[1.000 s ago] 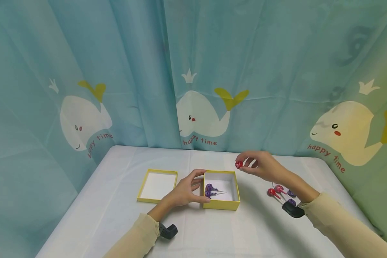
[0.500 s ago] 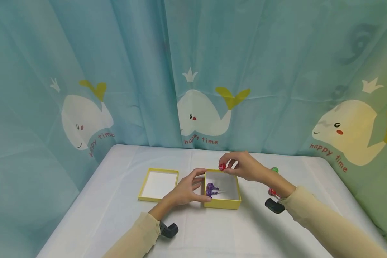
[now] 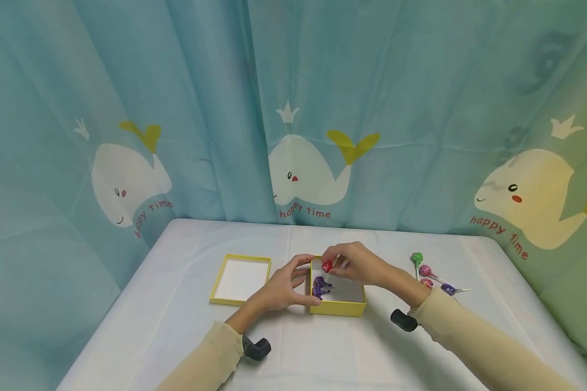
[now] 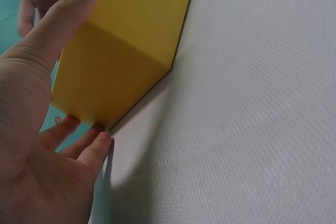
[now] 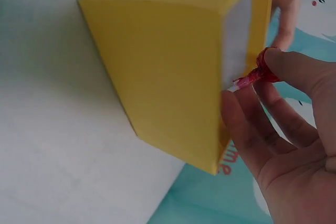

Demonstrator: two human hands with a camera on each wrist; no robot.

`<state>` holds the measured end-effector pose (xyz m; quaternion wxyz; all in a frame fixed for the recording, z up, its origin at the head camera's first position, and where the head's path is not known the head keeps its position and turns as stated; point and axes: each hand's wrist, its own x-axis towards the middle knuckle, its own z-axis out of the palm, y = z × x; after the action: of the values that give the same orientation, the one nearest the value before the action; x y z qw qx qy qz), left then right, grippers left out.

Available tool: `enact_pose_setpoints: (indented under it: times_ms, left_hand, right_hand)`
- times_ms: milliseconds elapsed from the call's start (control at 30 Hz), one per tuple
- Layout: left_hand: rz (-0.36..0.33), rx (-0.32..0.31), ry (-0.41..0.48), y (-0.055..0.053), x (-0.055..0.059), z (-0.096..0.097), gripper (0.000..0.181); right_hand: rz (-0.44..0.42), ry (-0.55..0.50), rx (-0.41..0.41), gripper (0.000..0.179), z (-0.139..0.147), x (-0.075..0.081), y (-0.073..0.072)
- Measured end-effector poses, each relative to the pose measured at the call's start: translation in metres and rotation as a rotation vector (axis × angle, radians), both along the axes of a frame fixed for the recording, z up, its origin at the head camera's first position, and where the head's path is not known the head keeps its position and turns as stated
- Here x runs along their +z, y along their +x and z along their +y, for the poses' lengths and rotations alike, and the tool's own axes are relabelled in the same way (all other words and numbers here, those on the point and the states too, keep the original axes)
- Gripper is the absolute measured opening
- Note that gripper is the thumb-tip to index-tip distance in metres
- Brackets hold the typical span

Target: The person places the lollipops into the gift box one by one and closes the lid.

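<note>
Right grip (image 3: 356, 264) pinches a round, seemingly foil-wrapped lollipop (image 3: 326, 267).

White-lined yellow box (image 3: 339, 309), red lollipop (image 3: 327, 266), purple lollipops (image 3: 318, 282), green lollipop (image 3: 417, 257), white worktop (image 3: 176, 304), beige sleeves (image 3: 469, 331), teal curtain (image 3: 210, 81) printed with white whales (image 3: 313, 187), yellow tails (image 3: 353, 147), red lettering (image 3: 305, 211)

A white cloth-covered bench (image 3: 293, 347) carries an open yellow rectangular box (image 3: 339, 308); left of the box lies a shallow yellow-rimmed white lid (image 3: 239, 279), right of it round wrapped lollipops (image 3: 425, 270), green, pink and purple.
</note>
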<state>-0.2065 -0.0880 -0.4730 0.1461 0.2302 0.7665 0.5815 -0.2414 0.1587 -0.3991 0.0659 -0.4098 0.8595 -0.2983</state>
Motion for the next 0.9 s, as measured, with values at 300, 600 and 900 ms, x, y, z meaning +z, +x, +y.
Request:
enact_pose_setpoints:
  times_ms: [300,600,900]
  left_hand:
    - [0.004,0.000,-0.006,0.001,0.001,-0.001,0.095]
    - [0.006,-0.006,0.000,0.002,0.002,-0.001,0.092]
    - [0.013,-0.007,-0.001,0.001,0.001,-0.001,0.093]
  right_hand:
    - [0.074,0.049,0.006,0.019,-0.007,-0.020,0.004]
    - [0.139,0.102,-0.137,0.020,-0.018,-0.027,0.014]
    - [0.176,0.096,-0.221,0.021,-0.027,-0.032,0.019]
